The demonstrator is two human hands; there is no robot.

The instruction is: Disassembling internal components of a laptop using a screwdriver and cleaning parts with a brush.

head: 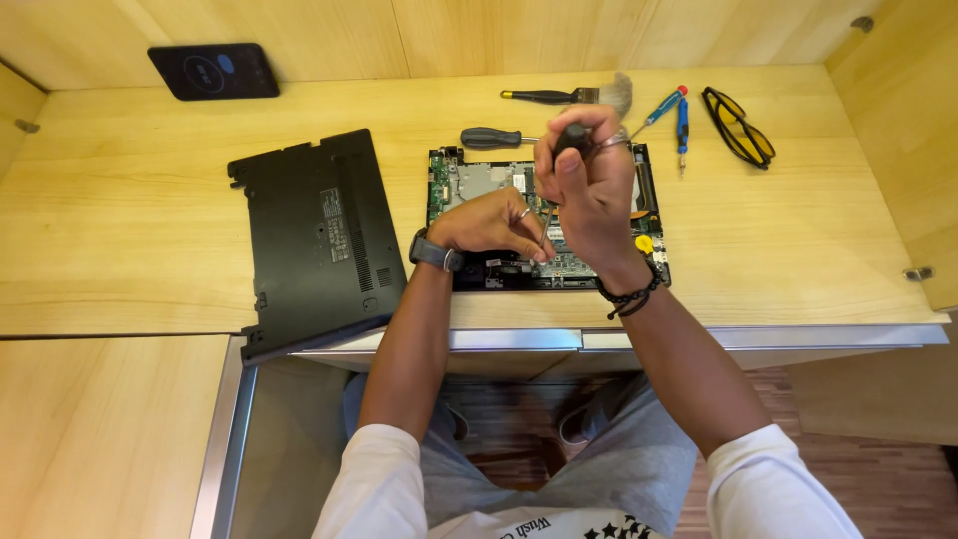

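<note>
An opened laptop [479,185] lies on the wooden desk [150,220] with its circuit board bare. My right hand [589,190] grips the black handle of a screwdriver [572,138] held upright over the board. My left hand [494,225] rests on the laptop's lower middle, fingers pinched at the screwdriver's shaft near the tip. A dark watch sits on my left wrist and a bead bracelet on my right.
The laptop's black bottom cover [314,240] lies to the left, overhanging the desk edge. Behind the laptop are a black-handled screwdriver [491,138], a brush [574,95], two small blue screwdrivers [674,115] and yellow-lensed glasses [738,125]. A dark pad [213,70] leans at the back.
</note>
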